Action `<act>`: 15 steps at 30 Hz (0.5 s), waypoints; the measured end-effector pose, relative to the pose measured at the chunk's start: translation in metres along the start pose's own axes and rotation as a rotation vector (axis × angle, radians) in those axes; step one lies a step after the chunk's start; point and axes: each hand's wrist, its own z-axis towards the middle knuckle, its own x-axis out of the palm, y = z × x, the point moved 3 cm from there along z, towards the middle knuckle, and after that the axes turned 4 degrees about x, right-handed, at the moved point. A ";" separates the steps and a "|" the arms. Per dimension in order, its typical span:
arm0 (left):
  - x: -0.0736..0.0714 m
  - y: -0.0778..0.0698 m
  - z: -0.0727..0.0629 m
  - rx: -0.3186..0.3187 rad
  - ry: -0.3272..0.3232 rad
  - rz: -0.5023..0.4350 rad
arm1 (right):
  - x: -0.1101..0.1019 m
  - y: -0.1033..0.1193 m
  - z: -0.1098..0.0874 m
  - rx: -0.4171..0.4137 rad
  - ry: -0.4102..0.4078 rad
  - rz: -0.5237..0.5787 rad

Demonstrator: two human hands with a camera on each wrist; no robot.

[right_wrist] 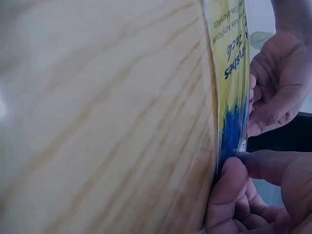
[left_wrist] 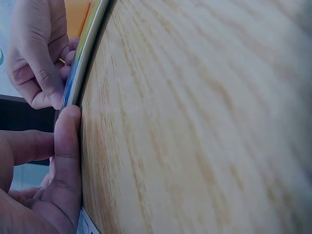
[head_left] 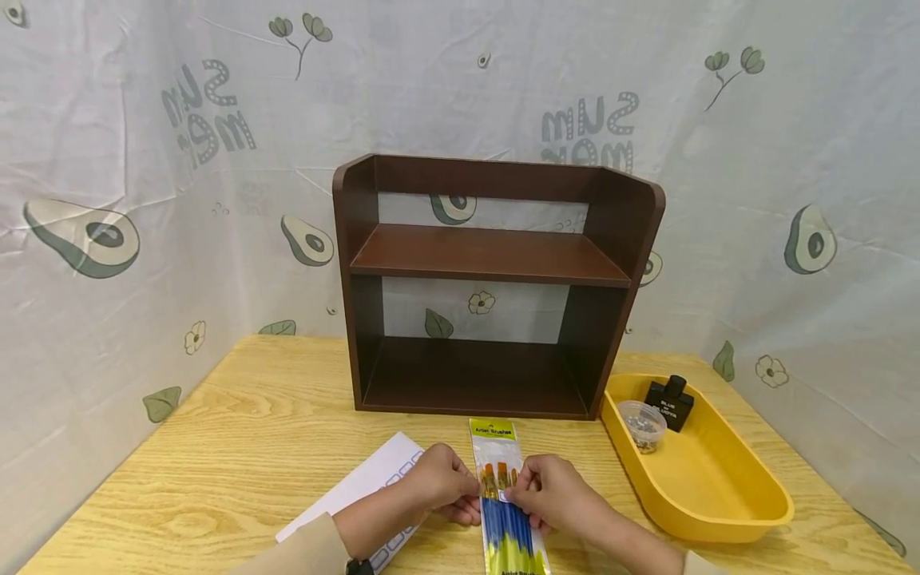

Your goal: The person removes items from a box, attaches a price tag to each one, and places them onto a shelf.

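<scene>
A clear pack of artist brushes (head_left: 512, 523) with blue handles and orange bristles lies on the table. A small white label (head_left: 505, 495) with a blue outline is on the pack's front. My right hand (head_left: 557, 493) has thumb and index finger pinched at the label's right side, other fingers by the pack's right edge. My left hand (head_left: 444, 485) pinches at the pack's left edge; in the left wrist view its fingertip (left_wrist: 71, 113) meets that edge. Partly under the left forearm lies a white label sheet (head_left: 352, 491) with blue-outlined boxes.
A dark brown two-tier shelf (head_left: 489, 251) stands behind the pack. On the right, a yellow tray (head_left: 719, 483) holds a black bottle (head_left: 670, 402) and a small clear tub (head_left: 642, 426) of tiny metallic pieces. Patterned curtain (head_left: 460, 80) surrounds the wooden table (head_left: 244, 415).
</scene>
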 end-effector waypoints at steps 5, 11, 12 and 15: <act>0.001 -0.001 -0.001 -0.002 -0.005 0.003 | 0.000 -0.002 0.001 -0.004 0.025 0.017; 0.001 -0.002 -0.001 0.007 -0.004 0.004 | -0.002 -0.004 0.002 -0.024 0.042 0.031; 0.001 -0.002 -0.001 0.007 -0.004 0.004 | -0.002 -0.004 0.003 -0.028 0.043 0.031; 0.001 -0.001 -0.001 0.013 -0.006 0.005 | -0.001 -0.003 0.003 -0.037 0.046 0.028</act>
